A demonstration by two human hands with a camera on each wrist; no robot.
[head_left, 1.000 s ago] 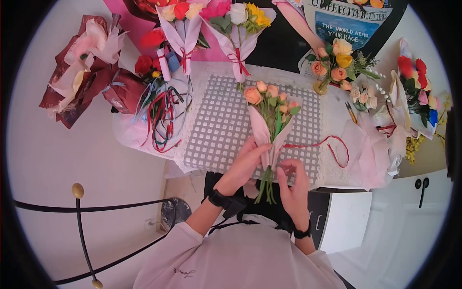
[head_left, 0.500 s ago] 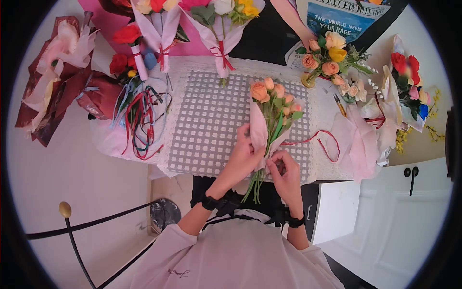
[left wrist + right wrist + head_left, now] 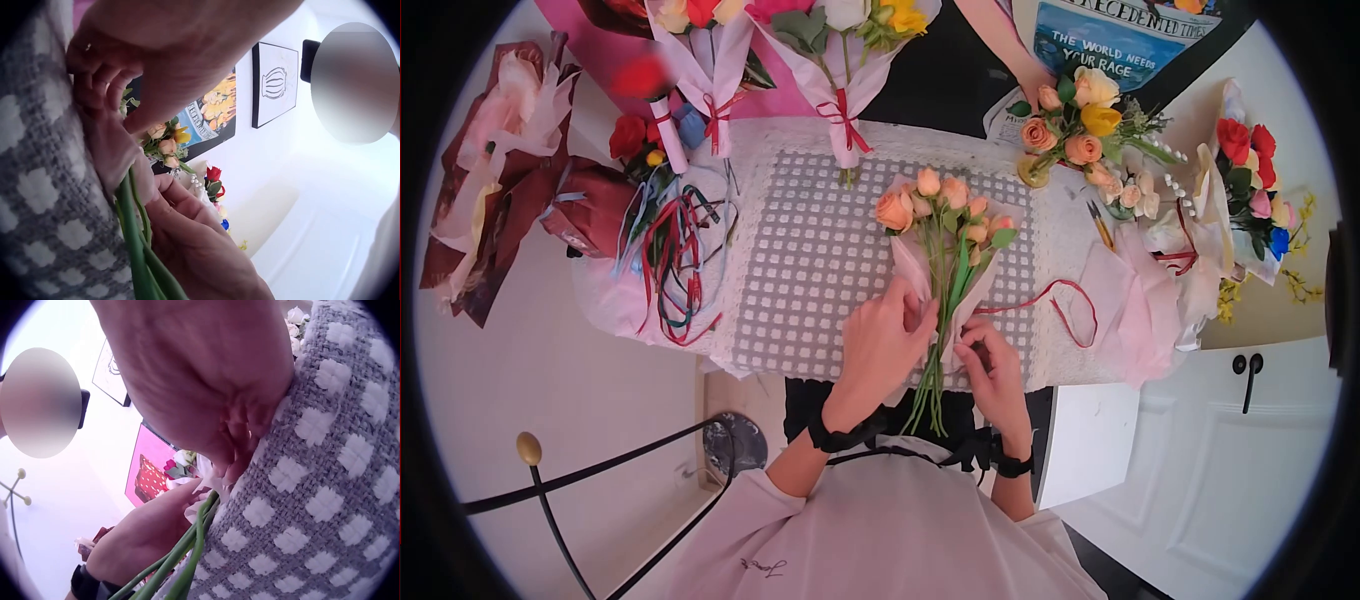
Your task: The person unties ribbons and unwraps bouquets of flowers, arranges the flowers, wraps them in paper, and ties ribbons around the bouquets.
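A bunch of peach roses (image 3: 895, 208) lies over the checked cloth, heads pointing away from me, with pink wrapping paper (image 3: 912, 262) folded up on both sides. My left hand (image 3: 882, 340) holds the left side of the paper, fingers bent over it near the stems. On the other side, my right hand (image 3: 997, 372) pinches the paper's lower right edge between thumb and fingers. Green stems (image 3: 134, 244) stick out below the paper, between both hands in the left wrist view. Close to the cloth, the right wrist view shows the paper's end (image 3: 215, 482) at the right fingertips.
A red ribbon (image 3: 1060, 290) trails right from the bunch. Pink paper (image 3: 1135, 310) and pencils (image 3: 1102, 228) lie farther right. Tangled ribbons (image 3: 675, 265) are at left. Wrapped bouquets (image 3: 840, 125) stand at the back, and a vase of roses (image 3: 1032, 170) back right.
My right hand has moved from beside the stems up to the paper's edge and now pinches it. My left hand has shifted left along the paper. The head view has swung slightly.
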